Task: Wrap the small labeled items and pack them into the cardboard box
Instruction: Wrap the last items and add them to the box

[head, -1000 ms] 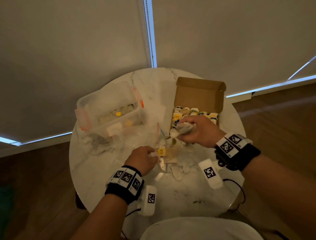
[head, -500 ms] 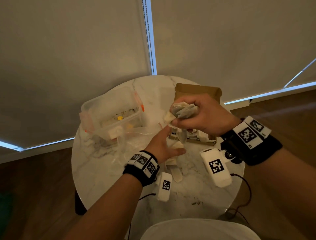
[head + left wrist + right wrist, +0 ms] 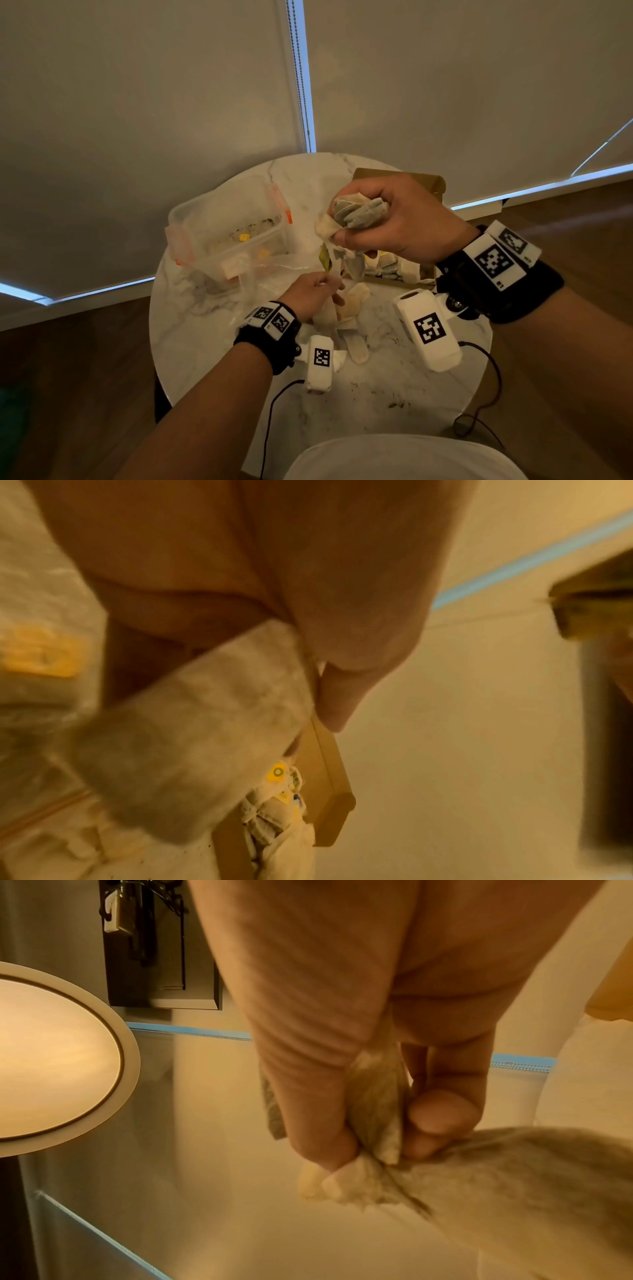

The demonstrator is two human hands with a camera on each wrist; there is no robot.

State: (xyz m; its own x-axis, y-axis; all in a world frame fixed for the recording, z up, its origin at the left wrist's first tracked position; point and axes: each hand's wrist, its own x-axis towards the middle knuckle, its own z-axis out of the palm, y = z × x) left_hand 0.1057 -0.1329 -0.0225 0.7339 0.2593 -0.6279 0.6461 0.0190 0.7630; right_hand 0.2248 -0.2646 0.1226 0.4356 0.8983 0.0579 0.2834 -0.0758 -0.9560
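Plastic tub [image 3: 226,222] left on table [image 3: 191,342]; cardboard box [image 3: 430,180] right; loose tea bags [image 3: 356,342] in front.

Likely home, marble table [image 3: 212,346], roller blinds [image 3: 137,102]

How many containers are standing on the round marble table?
2. A clear plastic tub stands on the left part of the table. The cardboard box stands on the right part, mostly hidden behind the right hand. The hands may hide others.

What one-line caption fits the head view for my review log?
Right hand lifts a bunch of tea bags above the cardboard box while left hand pinches a hanging bag below.
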